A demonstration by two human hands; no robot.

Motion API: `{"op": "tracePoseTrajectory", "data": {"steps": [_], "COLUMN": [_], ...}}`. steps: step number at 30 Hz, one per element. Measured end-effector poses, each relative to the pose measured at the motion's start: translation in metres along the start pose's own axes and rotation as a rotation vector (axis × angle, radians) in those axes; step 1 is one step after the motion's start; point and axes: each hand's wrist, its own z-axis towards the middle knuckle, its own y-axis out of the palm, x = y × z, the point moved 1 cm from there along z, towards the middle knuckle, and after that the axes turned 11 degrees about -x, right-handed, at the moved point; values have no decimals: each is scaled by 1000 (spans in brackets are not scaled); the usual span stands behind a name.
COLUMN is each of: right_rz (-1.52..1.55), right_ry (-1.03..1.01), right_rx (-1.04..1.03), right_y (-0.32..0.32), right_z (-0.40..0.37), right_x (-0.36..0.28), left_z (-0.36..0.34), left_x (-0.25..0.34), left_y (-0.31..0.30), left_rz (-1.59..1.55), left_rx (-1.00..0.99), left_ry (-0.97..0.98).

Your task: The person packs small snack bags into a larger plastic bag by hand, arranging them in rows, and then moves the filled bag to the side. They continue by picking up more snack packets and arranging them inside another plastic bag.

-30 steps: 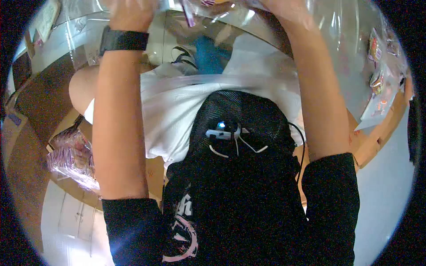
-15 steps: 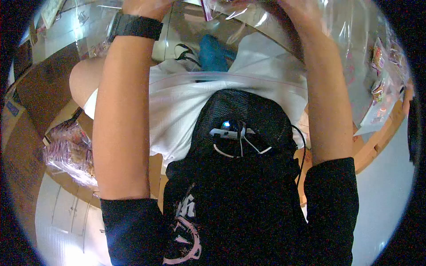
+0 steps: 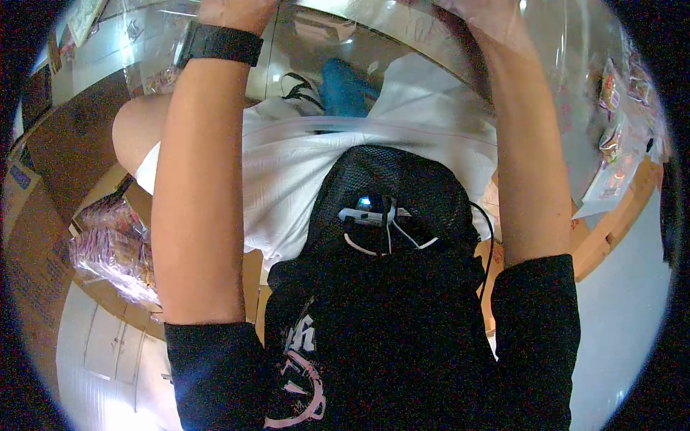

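Observation:
My arms reach toward the top of the head view. My left hand [image 3: 236, 8], with a black watch [image 3: 219, 44] on its wrist, is mostly cut off by the top edge. My right hand [image 3: 480, 11] is also cut off there and lies behind clear film. Both hold up a large clear plastic zip bag [image 3: 560, 86], which hangs between them. Its seal strip [image 3: 402, 129] runs across my white lap. The fingers are hidden.
A black mesh pouch [image 3: 392, 187] with a small lit device hangs at my chest. A cardboard box holding wrapped packets [image 3: 108, 248] stands at left. More small packets [image 3: 617, 136] lie on a wooden surface at right. A blue object [image 3: 343, 87] lies beyond my lap.
Both hands have risen slightly toward the top edge. The bag's pink-edged top part and its contents have gone out of view above.

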Motion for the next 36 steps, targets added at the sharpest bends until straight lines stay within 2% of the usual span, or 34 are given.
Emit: {"op": "tracePoseTrajectory", "data": {"steps": [4, 6, 7, 8, 9, 11, 12, 13, 15, 17, 18, 19, 21, 22, 25, 26, 29, 30, 31, 33, 36], "right_rz": [-43, -42, -67, -199, -328, -791, -679, -571, -363, -145, -1, 50, 144, 164, -113, 38, -150, -153, -249, -185, -143], "right_ry": [-251, -376, -408, -359, -301, -23, -24, -25, -83, -195, -179, -176, -168, -139, -485, -397, -228, -49, -44, -132, -62], "right_rx": [207, 287, 322, 399, 474, 710, 634, 553, 587, 808, 788, 772, 737, 694, 437, 402, 309, 332, 376, 480, 584], "right_y": [-4, -3, -2, -1, 1, 7, 2, -5, -9, -12, -10, -10, -12, -10, 3, 7, 14, 18, 22, 27, 23], "right_z": [12, 17, 17, 15, 13, 5, 2, -4, 1, 19, 16, 15, 12, 10, 17, 14, 12, 13, 17, 20, 23], "right_x": [30, 46, 49, 49, 48, 30, 26, 23, 31, 50, 51, 51, 49, 48, 48, 42, 32, 24, 28, 21, 22], "left_z": [2, -3, -2, -2, -1, 2, 3, -3, 5, 8, 8, 8, 10, 8, 7, 7, 8, 8, 8, 10, 8], "left_x": [7, 1, 3, 6, 14, 28, 30, 28, 31, 33, 28, 27, 34, 22, 24, 32, 29, 30, 30, 33, 28], "left_y": [-3, -20, -24, -28, -27, -20, -19, -20, -19, -21, -17, -14, -21, -12, -7, -12, -10, -12, -12, -17, -15], "left_rz": [108, -599, -655, -709, -466, 27, 277, 398, 290, 162, -12, 284, 241, 184, 110, 95, 131, 151, 148, 194, 118], "left_rx": [49, 114, 103, 95, 53, 1, -12, -54, -23, -3, 10, 98, -8, 15, 20, -38, -38, -62, -78, -74, -112], "left_ry": [-23, -513, -576, -641, -521, -254, -119, -148, -166, -204, -206, -41, -162, -180, -247, -351, -312, -332, -340, -287, -396]}}
